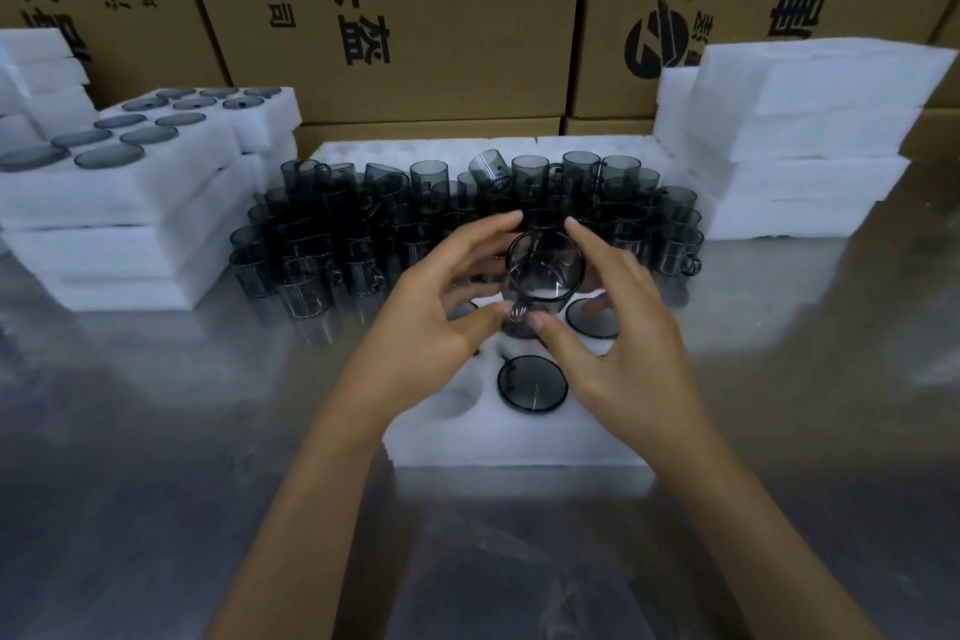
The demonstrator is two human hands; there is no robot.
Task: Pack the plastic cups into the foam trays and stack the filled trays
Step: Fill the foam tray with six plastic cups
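**One smoky cup held over a half-filled tray**

Both hands meet above the white foam tray with round pockets (519, 437) that lies on the shiny steel bench (156, 431) right in front of the person. Between them sits a single translucent grey plastic cup with a small handle (544, 270), its open mouth tipped toward the camera. The left hand (426, 312) pinches it at the handle side with thumb and fingertips, and the right hand (618, 327) grasps the rim and lower edge from the other side; each grip is closed on the cup, probably to turn the handle into line with the slot cut beside a pocket.

Some pockets already hold cups, seen as dark rings (532, 384), while an empty pocket (457, 400) waits at the tray's near left. Behind the tray stands a dense crowd of loose grey cups (363, 234), kept within easy reach. Left of it rises a stack of filled foam trays (130, 203); on the right are piled plain foam slabs (800, 140), backed by brown cardboard cartons (415, 16).
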